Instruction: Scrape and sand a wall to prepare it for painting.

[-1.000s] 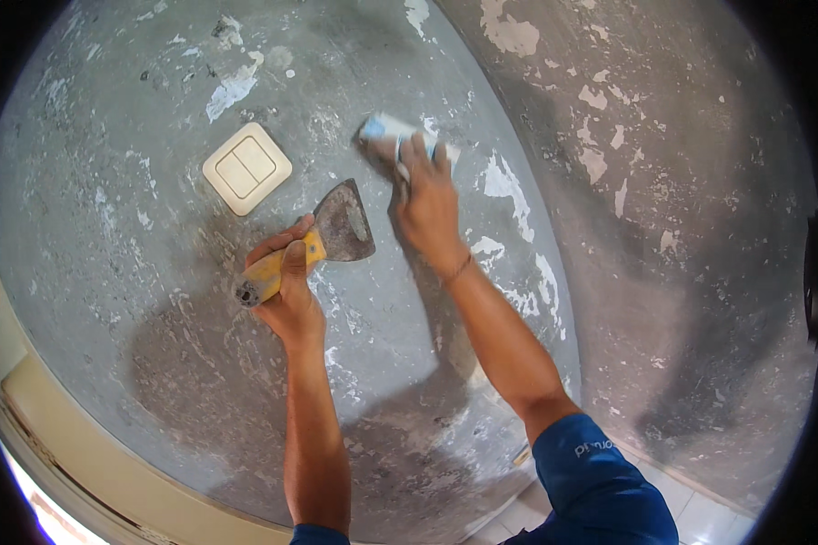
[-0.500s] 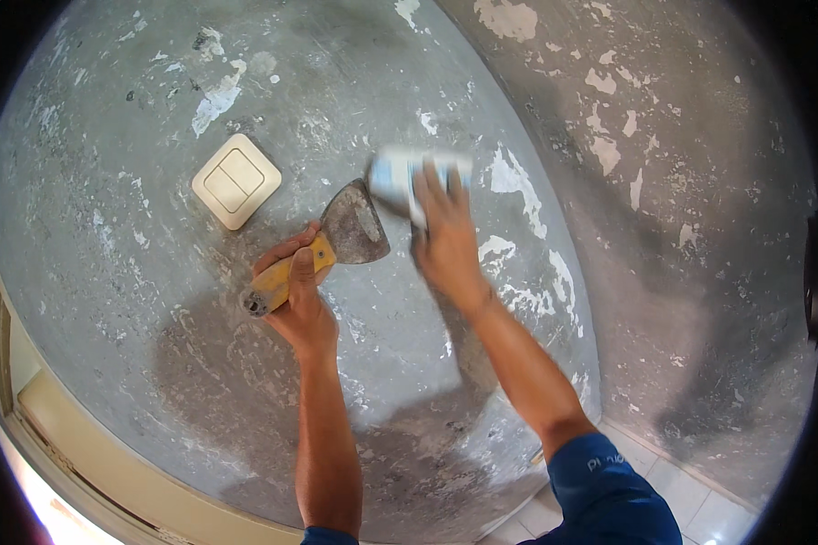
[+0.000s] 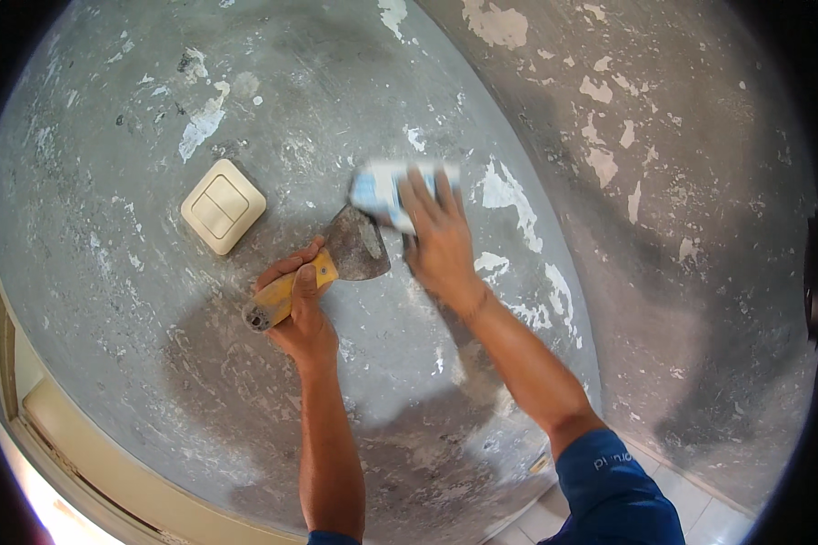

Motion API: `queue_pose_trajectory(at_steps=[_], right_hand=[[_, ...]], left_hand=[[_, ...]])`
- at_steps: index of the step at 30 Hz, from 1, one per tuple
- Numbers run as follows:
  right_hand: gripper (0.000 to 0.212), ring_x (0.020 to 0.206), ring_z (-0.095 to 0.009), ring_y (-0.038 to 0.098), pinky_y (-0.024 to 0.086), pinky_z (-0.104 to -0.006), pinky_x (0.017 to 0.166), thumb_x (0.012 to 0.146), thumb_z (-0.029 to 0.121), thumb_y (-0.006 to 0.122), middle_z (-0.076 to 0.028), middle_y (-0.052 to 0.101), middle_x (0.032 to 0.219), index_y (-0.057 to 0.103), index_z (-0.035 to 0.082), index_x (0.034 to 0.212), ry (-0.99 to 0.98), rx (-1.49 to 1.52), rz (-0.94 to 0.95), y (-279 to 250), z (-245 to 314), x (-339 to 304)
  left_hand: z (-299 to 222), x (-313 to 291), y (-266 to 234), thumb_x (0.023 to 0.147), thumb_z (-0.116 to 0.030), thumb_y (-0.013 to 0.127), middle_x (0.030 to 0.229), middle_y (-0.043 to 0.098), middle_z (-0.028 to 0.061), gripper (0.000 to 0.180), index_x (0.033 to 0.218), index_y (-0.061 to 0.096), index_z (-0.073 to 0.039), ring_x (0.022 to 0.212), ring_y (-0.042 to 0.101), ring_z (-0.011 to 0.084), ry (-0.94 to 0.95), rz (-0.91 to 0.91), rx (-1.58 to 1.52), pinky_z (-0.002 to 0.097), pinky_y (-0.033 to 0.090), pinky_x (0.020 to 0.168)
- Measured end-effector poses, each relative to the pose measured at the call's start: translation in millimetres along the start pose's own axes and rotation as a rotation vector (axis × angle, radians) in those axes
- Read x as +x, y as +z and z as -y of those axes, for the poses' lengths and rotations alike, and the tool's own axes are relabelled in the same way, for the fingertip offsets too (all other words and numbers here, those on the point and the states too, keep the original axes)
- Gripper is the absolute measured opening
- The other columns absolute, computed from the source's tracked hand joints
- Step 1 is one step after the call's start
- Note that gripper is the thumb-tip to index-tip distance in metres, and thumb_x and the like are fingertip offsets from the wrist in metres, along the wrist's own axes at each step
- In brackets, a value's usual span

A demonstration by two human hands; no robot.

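My left hand (image 3: pixel 311 331) is closed around the yellow handle of a putty knife (image 3: pixel 325 265), its thumb along the handle. The broad, worn metal blade points up and right, close to the wall. Just beyond the blade, my right hand (image 3: pixel 439 243) holds a folded sheet of sandpaper (image 3: pixel 378 187), white and blue on its back, flat against the grey wall (image 3: pixel 382 354). Motion blurs the sheet and the right fingertips. The sheet's lower edge meets or overlaps the blade's top corner; whether they touch I cannot tell.
A cream double light switch (image 3: pixel 224 207) sits on the wall left of the blade. Pale flaked patches mark this wall and the adjoining wall (image 3: pixel 673 300) at right. A cream frame (image 3: pixel 118 459) curves along the lower left; pale floor tiles (image 3: pixel 677 495) show at lower right.
The view has shifted, so the switch and wall marks appear lower and farther left. My right hand and the sandpaper appear slightly lower and left; both hands keep their hold.
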State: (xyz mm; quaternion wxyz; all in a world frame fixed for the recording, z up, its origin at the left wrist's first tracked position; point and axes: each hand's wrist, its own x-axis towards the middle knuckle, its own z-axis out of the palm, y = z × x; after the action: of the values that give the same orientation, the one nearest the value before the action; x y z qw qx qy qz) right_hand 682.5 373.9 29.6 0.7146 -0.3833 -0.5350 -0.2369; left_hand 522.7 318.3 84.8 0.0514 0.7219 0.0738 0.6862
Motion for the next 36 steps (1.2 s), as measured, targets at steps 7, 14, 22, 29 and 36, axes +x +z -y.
queue_pose_trajectory(at_steps=[7, 14, 22, 29, 36], right_hand=[[0.065, 0.128, -0.049, 0.032, 0.029, -0.0555, 0.104, 0.07, -0.002, 0.057, -0.018, 0.041, 0.14, 0.043, 0.004, 0.133, 0.076, 0.08, -0.009, -1, -10, -47], [0.065, 0.129, -0.047, 0.032, 0.027, -0.0537, 0.106, 0.071, -0.003, 0.057, -0.014, 0.039, 0.142, 0.044, 0.007, 0.133, 0.1, 0.05, -0.114, -2, -43, 23], [0.07, 0.132, -0.045, 0.028, 0.025, -0.0544, 0.107, 0.068, -0.004, 0.058, -0.014, 0.039, 0.142, 0.041, 0.008, 0.135, 0.141, -0.019, -0.147, 3, -66, 40], [0.072, 0.131, -0.047, 0.028, 0.023, -0.0553, 0.108, 0.067, -0.008, 0.056, -0.017, 0.036, 0.143, 0.04, 0.006, 0.135, 0.095, 0.102, -0.051, -4, -58, -17], [0.072, 0.129, -0.047, 0.03, 0.03, -0.0517, 0.106, 0.066, -0.011, 0.054, -0.016, 0.04, 0.14, 0.04, 0.006, 0.135, 0.083, 0.133, -0.051, -7, -63, -31]], left_hand=[[5, 2, 14, 0.091, -0.01, 0.056, 0.102, 0.062, 0.0162, 0.017, 0.103, 0.048, -0.001, 0.102, 0.062, 0.0291, 0.003, 0.0, 0.061, 0.0338, 0.056, 0.081], [2, 4, 30, 0.091, -0.012, 0.055, 0.101, 0.062, 0.0156, 0.018, 0.103, 0.048, 0.0, 0.103, 0.062, 0.0291, -0.053, -0.032, 0.098, 0.0316, 0.058, 0.074], [7, 9, 49, 0.089, -0.006, 0.057, 0.1, 0.063, 0.0166, 0.015, 0.101, 0.048, -0.001, 0.101, 0.062, 0.0299, -0.081, -0.013, 0.011, 0.039, 0.055, 0.084], [3, 11, 50, 0.089, -0.006, 0.058, 0.099, 0.063, 0.0163, 0.015, 0.1, 0.049, -0.001, 0.1, 0.063, 0.0301, -0.066, -0.032, 0.054, 0.0392, 0.055, 0.083], [18, 13, 58, 0.09, -0.012, 0.058, 0.099, 0.063, 0.0169, 0.017, 0.1, 0.05, -0.001, 0.101, 0.063, 0.0282, -0.008, -0.003, 0.029, 0.033, 0.058, 0.075]])
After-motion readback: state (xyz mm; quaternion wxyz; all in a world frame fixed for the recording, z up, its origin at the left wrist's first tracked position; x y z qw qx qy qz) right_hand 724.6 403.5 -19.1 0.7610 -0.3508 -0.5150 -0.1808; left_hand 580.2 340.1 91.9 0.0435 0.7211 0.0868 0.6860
